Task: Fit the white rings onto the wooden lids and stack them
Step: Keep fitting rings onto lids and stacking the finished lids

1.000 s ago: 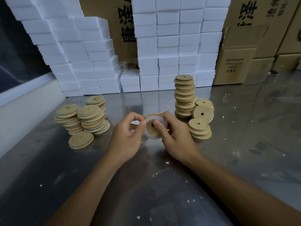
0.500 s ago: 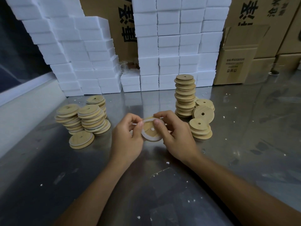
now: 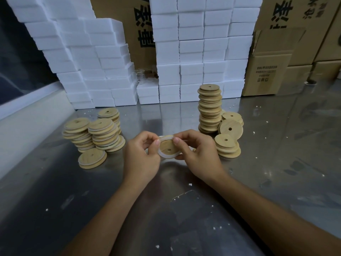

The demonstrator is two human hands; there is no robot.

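Observation:
Above the middle of the metal table (image 3: 258, 182), both hands hold one round wooden lid (image 3: 167, 147) with a small centre hole. A white ring (image 3: 167, 156) runs around its rim. My left hand (image 3: 141, 159) pinches the lid's left edge with thumb and fingers. My right hand (image 3: 199, 154) grips the right edge, its thumb pressing the ring at the top. Stacks of lids with white rings (image 3: 103, 133) stand at the left, with one ringed lid (image 3: 92, 157) lying flat in front. A tall stack of bare lids (image 3: 210, 108) and a short pile (image 3: 227, 147) stand at the right.
White foam blocks (image 3: 193, 52) are piled high along the back of the table. Brown cardboard boxes (image 3: 267, 71) stand behind and to the right. A pale wall edge (image 3: 27, 126) borders the table on the left. Small white crumbs dot the surface.
The lid has turned in my hands so its face points more toward me. The white ring now sits further round the rim. Both hands stayed at the same spot.

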